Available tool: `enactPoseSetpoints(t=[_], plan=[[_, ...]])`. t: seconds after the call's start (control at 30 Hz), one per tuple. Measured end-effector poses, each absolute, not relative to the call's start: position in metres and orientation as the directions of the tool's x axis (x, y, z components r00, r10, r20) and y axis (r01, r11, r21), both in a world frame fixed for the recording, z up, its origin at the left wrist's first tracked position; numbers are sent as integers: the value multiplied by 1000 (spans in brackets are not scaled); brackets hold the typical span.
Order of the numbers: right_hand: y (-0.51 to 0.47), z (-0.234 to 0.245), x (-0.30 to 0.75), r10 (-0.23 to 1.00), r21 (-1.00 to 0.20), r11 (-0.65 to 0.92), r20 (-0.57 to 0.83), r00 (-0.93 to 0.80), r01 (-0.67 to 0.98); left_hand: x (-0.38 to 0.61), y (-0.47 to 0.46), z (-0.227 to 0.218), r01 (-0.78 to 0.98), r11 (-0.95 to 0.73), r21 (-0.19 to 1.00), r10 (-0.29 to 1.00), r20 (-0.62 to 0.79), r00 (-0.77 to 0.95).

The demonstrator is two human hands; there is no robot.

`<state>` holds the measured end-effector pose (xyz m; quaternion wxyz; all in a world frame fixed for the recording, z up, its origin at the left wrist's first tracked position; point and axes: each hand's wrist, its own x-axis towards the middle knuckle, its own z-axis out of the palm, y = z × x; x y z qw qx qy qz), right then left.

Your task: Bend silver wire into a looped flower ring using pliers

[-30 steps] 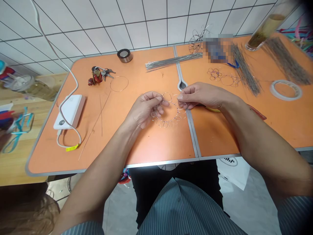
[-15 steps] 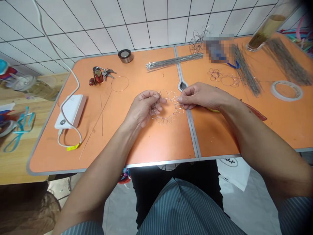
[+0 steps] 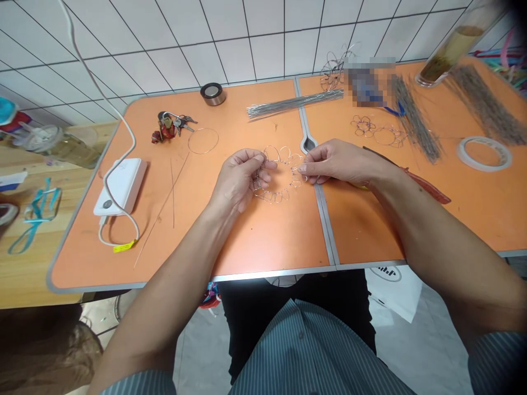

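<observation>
A ring of thin wire bent into petal-like loops [image 3: 275, 196] is held just over the orange table [image 3: 255, 247]. My left hand [image 3: 245, 178] pinches its left side between thumb and forefinger, the other fingers curled beneath. At the right side, my right hand [image 3: 329, 162] grips one of the loops with thumb and fingertips. Pliers with red handles [image 3: 428, 185] lie partly under my right forearm. A plain wire ring [image 3: 203, 141] rests on the table to the left, near two straight wires [image 3: 173, 192].
A white power bank [image 3: 120, 187] with a cable lies left, keys [image 3: 177, 123] and a tape roll [image 3: 213, 94] behind it. Bundles of straight wire [image 3: 294, 104], looped wire flowers [image 3: 364, 126], a white tape roll [image 3: 485, 153] and a glass of brown liquid [image 3: 448, 55] occupy the back and right.
The wire ring has shifted slightly left and up, tilting a little with my left hand. Both hands keep their grip on it.
</observation>
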<state>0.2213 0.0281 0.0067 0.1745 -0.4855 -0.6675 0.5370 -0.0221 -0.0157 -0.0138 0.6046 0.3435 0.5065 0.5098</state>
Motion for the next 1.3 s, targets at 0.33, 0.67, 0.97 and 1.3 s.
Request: enactPoseSetpoints(t=[0.33,0.67,0.97,1.3], plan=[[27,8,221,815,-882,-11,-281,-507,471,-23,-14,-12,-275,213,938,966,-243,-83],[24,5,215,803,-883,-23,-295,-517,469,-23,-14,-14,-290,158,944,972,-200,-120],[23,2,212,798,-910,-110,-321,-510,401,-25,-13,-18,-324,124,938,979,-169,-115],[20,-7,205,784,-920,-158,-337,-520,358,-22,-13,-13,-324,127,938,969,-186,-160]])
